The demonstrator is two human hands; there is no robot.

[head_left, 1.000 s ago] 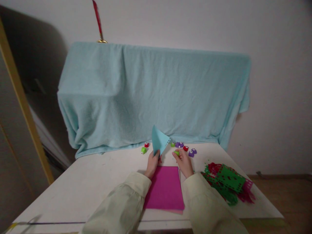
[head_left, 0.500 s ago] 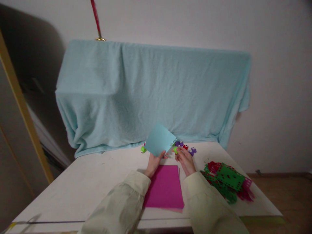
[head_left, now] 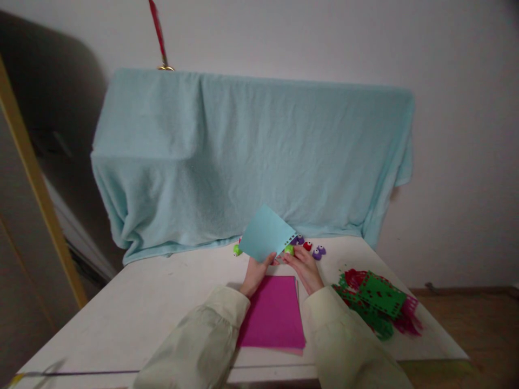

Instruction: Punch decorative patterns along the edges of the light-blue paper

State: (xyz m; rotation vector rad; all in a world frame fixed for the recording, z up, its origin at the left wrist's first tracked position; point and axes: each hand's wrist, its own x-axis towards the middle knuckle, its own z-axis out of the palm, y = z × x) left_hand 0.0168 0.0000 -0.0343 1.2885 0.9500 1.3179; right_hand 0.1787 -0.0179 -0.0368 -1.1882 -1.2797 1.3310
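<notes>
My left hand [head_left: 254,273] holds a light blue paper sheet [head_left: 265,233] upright above the table, its right edge lined with small punched holes. My right hand [head_left: 305,268] grips a small green punch [head_left: 289,249] pressed against that sheet's lower right edge. A stack of magenta paper [head_left: 273,316] lies flat on the white table [head_left: 141,313] just below both hands, between my pale sleeves.
Small purple, red and green punches [head_left: 310,248] sit behind my hands, one green punch [head_left: 237,250] to the left. A pile of punched green and red paper [head_left: 377,302] lies at the right. A light blue towel [head_left: 243,156] drapes something at the back.
The blue sheet has turned from edge-on to face me. My right hand has brought the green punch up from the table to the sheet's right edge.
</notes>
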